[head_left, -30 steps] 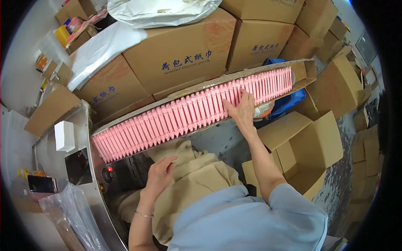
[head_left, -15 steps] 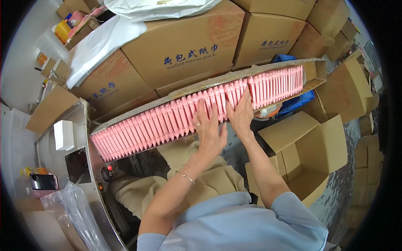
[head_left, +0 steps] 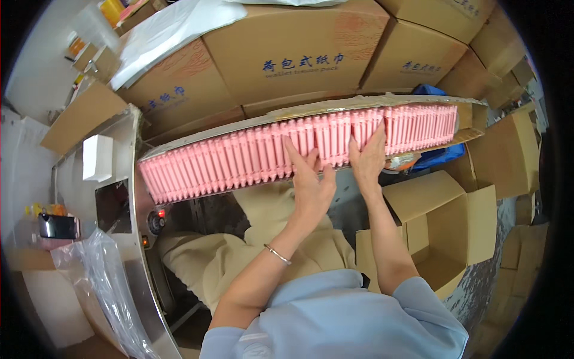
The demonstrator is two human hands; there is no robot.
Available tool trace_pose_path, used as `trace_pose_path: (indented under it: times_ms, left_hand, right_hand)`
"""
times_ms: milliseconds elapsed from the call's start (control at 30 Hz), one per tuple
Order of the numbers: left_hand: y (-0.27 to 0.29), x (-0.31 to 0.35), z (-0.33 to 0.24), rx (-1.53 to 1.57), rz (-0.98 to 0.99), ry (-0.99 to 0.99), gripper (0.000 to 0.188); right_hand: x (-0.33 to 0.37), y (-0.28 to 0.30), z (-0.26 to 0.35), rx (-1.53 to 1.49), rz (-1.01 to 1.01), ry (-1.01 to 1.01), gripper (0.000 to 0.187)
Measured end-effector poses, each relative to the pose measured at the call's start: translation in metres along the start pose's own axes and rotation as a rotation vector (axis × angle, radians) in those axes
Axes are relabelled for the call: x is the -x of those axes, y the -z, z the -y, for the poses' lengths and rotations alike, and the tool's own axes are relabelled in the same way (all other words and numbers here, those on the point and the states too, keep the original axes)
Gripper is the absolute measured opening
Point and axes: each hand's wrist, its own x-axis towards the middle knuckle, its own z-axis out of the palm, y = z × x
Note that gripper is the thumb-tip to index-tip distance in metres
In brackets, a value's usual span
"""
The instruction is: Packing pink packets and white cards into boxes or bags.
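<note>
A long row of pink tissue packs (head_left: 221,158) stands on edge, packed side by side in a narrow cardboard-edged tray (head_left: 257,127) across in front of me. My left hand (head_left: 312,191) rests on the near side of the row, a little right of its middle, fingers spread against the packs. My right hand (head_left: 369,163) is just to its right. Its thumb and fingers reach into two narrow gaps in the row, with a few packs between them. The fingertips of both hands are partly hidden among the packs.
Large closed cartons (head_left: 299,57) stand behind the tray. An open carton (head_left: 427,233) is at my lower right. On the left, a metal machine top (head_left: 122,155) carries a white stack of tissues (head_left: 97,158). A phone (head_left: 58,226) and a clear plastic bag (head_left: 110,287) lie beyond.
The view has shifted, so the tray and cartons appear further right. My left fingers have drawn back toward the row's near edge and curled more. My right hand stays in the row.
</note>
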Motion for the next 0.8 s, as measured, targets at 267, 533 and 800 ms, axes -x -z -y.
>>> trace_pose_path:
  times_ms: [267, 533, 800]
  left_hand:
    - [0.016, -0.01, 0.002, -0.045, -0.113, 0.052, 0.094]
    - [0.048, -0.004, 0.009, -0.828, -0.211, -0.109, 0.061]
    - [0.07, -0.003, 0.018, -0.959, -0.362, -0.471, 0.047]
  right_hand:
    - [0.002, -0.004, 0.002, 0.017, -0.006, 0.022, 0.084]
    - [0.004, -0.003, -0.001, 0.059, -0.014, 0.02, 0.082]
    - [0.005, -0.005, 0.0, 0.061, 0.001, 0.024, 0.081]
